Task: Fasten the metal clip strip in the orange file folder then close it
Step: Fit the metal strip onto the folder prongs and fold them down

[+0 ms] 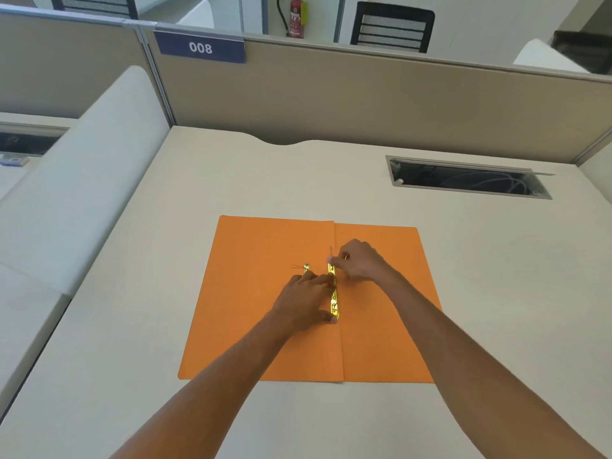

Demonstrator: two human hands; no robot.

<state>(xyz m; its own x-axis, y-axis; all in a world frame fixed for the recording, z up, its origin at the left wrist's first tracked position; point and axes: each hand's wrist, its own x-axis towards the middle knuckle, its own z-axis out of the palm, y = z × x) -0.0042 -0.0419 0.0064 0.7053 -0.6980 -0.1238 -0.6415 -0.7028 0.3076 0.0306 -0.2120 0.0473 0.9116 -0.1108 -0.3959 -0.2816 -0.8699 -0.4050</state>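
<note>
Desk (165,326); clip strip (333,298) between hands.

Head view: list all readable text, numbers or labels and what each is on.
"008": white digits on the blue sign fixed to the top of the partition.
Label on the fire extinguisher in the background: print is there, too small and blurred to read.
Orange file folder, metal clip strip, desk: no text visible.
</note>
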